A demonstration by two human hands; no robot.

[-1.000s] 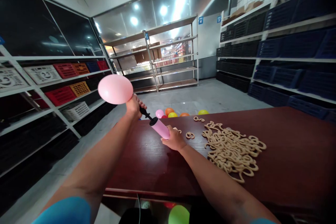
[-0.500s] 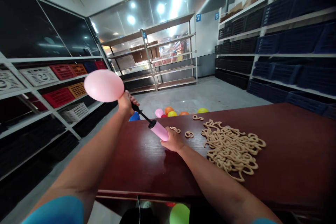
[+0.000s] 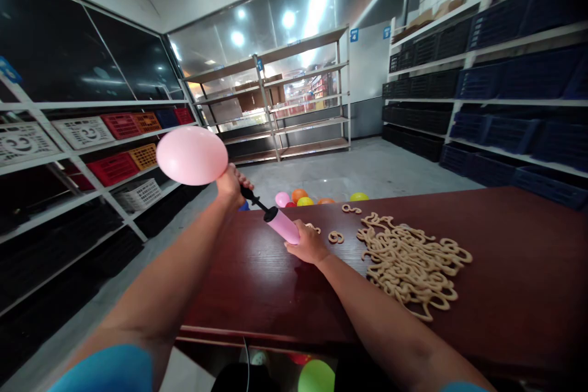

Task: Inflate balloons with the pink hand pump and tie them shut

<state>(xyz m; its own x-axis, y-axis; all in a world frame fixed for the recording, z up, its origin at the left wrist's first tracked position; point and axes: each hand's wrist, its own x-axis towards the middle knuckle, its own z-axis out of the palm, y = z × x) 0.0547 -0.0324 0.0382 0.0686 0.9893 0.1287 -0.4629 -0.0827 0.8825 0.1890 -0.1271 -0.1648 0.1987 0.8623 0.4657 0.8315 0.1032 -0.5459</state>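
A pale pink inflated balloon (image 3: 192,155) stands out to the left of my left hand (image 3: 231,187). That hand is wrapped around the black end of a hand balloon pump, at the balloon's neck; its fingers hide where the two meet. My right hand (image 3: 307,243) grips the pump's pink barrel (image 3: 285,228) low down, just above the table. Between the hands a short length of black rod shows, running into the barrel's black cap. The pump slants down from left to right. Beside my right hand lie a few loose tan curly pieces (image 3: 336,237).
A large pile of tan curly pieces (image 3: 408,263) lies on the dark red table (image 3: 519,269). Several coloured balloons (image 3: 305,201) sit on the floor beyond its far edge. A green balloon (image 3: 316,376) is below the near edge. Shelves with crates (image 3: 519,79) line both sides.
The black rod showing between my hands is slightly shorter, with the pump's two parts closer together. Both hands keep their grips. The whole view has shifted a little.
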